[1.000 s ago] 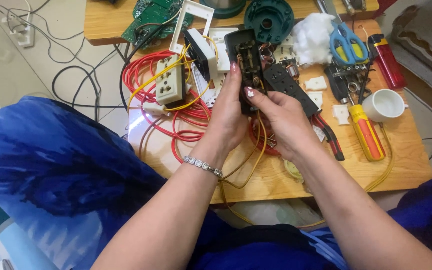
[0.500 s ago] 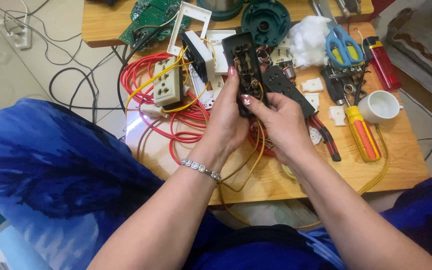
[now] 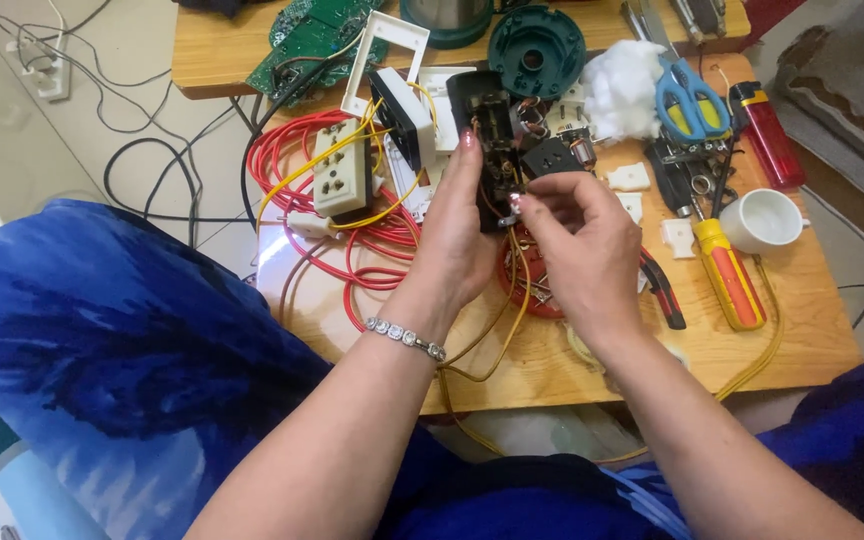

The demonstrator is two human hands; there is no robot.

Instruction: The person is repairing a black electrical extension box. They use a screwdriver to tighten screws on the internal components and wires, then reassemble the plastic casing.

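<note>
My left hand [image 3: 452,235] grips a black electrical part [image 3: 490,130] with exposed wiring, held upright above the low wooden table [image 3: 762,350]. My right hand [image 3: 582,250] is at the part's right side, fingertips pinched on a small metal piece at its lower edge. Yellow wires [image 3: 497,320] hang from the part down between my wrists. A silver bracelet sits on my left wrist.
Red cable coils [image 3: 352,260] and a beige socket block [image 3: 340,180] lie left of my hands. Right of them are an orange-handled screwdriver [image 3: 727,275], a white cup [image 3: 764,220], blue scissors [image 3: 690,100], a red lighter [image 3: 767,135], pliers and white cotton. A green circuit board lies at the back.
My right hand has slid a little down the black part's right side, and its fingers have closed into a pinch at the lower edge. My left hand keeps its grip.
</note>
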